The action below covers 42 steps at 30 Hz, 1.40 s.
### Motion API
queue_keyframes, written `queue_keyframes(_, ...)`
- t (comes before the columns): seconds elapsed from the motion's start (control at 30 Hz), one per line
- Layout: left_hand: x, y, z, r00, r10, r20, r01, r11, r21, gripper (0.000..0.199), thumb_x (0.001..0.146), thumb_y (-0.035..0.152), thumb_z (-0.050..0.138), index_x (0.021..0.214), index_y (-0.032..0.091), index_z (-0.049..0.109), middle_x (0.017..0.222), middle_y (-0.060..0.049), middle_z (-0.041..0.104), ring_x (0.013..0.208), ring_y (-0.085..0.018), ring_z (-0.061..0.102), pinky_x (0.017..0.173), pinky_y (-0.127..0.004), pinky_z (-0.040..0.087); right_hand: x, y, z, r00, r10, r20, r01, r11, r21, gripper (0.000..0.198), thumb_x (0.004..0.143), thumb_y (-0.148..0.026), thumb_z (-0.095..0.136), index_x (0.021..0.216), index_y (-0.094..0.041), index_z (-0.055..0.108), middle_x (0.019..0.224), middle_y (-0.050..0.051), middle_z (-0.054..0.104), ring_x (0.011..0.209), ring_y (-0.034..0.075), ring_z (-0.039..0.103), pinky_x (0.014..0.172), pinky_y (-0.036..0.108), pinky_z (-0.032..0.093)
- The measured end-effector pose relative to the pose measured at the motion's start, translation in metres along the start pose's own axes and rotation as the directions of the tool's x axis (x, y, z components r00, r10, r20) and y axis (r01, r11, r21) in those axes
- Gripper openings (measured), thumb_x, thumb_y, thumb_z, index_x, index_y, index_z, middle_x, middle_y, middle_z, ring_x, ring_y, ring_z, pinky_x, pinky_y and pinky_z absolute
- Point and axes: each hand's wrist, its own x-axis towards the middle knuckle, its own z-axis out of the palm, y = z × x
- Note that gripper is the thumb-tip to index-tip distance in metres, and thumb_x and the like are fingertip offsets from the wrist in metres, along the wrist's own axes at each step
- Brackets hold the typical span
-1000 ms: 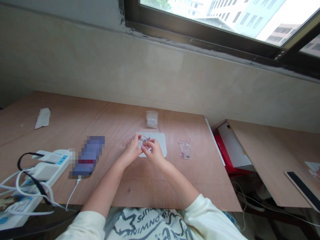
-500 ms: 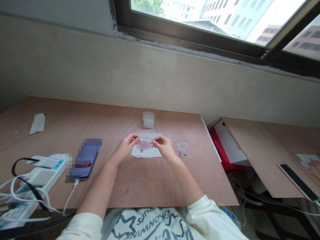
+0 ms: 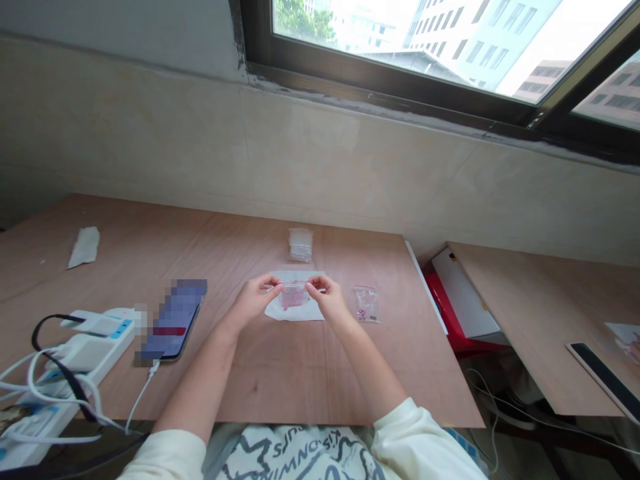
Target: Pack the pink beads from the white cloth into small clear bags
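Observation:
Between my two hands is a small clear zip bag [image 3: 295, 293] with a pinkish tint, held by its top edge. My left hand [image 3: 257, 295] pinches the bag's left top corner, and my right hand [image 3: 325, 295] pinches the right one. Beneath it lies a white sheet of paper [image 3: 313, 312] on the wooden table [image 3: 295, 373]. To the right of my right hand, a second clear zip bag [image 3: 367, 305] lies flat with small dark red bits inside. A stack of clear bags [image 3: 301, 245] sits beyond the paper.
On the left are a phone [image 3: 175, 323] on a charging cable and a white power strip [image 3: 107, 340] with tangled cords. A scrap of white paper [image 3: 84, 247] lies at far left. Across a gap on the right, another table [image 3: 540, 313] holds a second phone [image 3: 605, 380].
The view has shifted slightly, so the table sits a little lower and further right. The bag stays pinched in both hands and now hangs lower over the paper.

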Motion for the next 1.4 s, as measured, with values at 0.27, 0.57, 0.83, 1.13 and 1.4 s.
queue_keyframes(0.27, -0.013, 0.005, 0.004, 0.994, -0.042, 0.099, 0.053, 0.993, -0.105, 0.024, 0.071, 0.039, 0.047, 0.076, 0.017, 0.052, 0.076, 0.0, 0.058, 0.073, -0.015, 0.056, 0.064, -0.023, 0.041, -0.009, 0.0, 0.001, 0.993, 0.112, -0.029, -0.108, 0.989, 0.105, 0.009, 0.053, -0.023, 0.056, 0.053, -0.016, 0.05, 0.052, -0.004, 0.044, 0.05, 0.008, 0.037, 0.052, 0.022, 0.029)
queue_keyframes(0.57, -0.005, 0.015, 0.004, 0.999, 0.027, 0.042, -0.025, 0.999, -0.042, 0.023, 0.07, 0.037, 0.048, 0.071, 0.015, 0.057, 0.071, -0.001, 0.059, 0.072, -0.015, 0.054, 0.065, -0.023, 0.04, -0.007, -0.009, 0.002, 0.991, 0.103, 0.087, -0.116, 0.98, 0.163, 0.017, 0.055, -0.031, 0.061, 0.06, -0.016, 0.055, 0.059, -0.002, 0.052, 0.057, 0.01, 0.045, 0.058, 0.023, 0.033)
queue_keyframes(0.83, -0.006, 0.015, 0.009, 0.982, 0.006, 0.19, 0.022, 0.989, -0.146, 0.027, 0.073, 0.039, 0.044, 0.076, 0.015, 0.054, 0.07, 0.0, 0.057, 0.065, -0.013, 0.053, 0.059, -0.022, 0.041, -0.004, -0.012, 0.009, 0.987, 0.136, 0.091, -0.155, 0.955, 0.253, 0.017, 0.05, -0.024, 0.063, 0.05, -0.016, 0.048, 0.05, -0.004, 0.047, 0.05, 0.007, 0.041, 0.054, 0.022, 0.032)
queue_keyframes(1.13, -0.008, 0.016, 0.011, 0.988, 0.043, 0.15, -0.039, 0.999, -0.032, 0.025, 0.073, 0.038, 0.044, 0.073, 0.016, 0.057, 0.074, -0.001, 0.058, 0.076, -0.015, 0.052, 0.07, -0.025, 0.039, -0.009, -0.003, 0.011, 0.984, 0.133, 0.122, -0.165, 0.939, 0.301, 0.021, 0.054, -0.031, 0.062, 0.052, -0.017, 0.047, 0.053, -0.003, 0.052, 0.051, 0.009, 0.045, 0.055, 0.023, 0.033)
queue_keyframes(1.4, -0.003, 0.009, 0.006, 0.998, 0.001, 0.055, -0.003, 0.999, 0.034, 0.026, 0.07, 0.04, 0.048, 0.064, 0.015, 0.055, 0.066, -0.001, 0.058, 0.069, -0.015, 0.053, 0.066, -0.025, 0.039, -0.008, -0.006, -0.001, 0.981, 0.169, 0.094, -0.188, 0.948, 0.255, 0.022, 0.053, -0.034, 0.063, 0.051, -0.016, 0.05, 0.051, -0.003, 0.05, 0.049, 0.008, 0.043, 0.054, 0.024, 0.031)
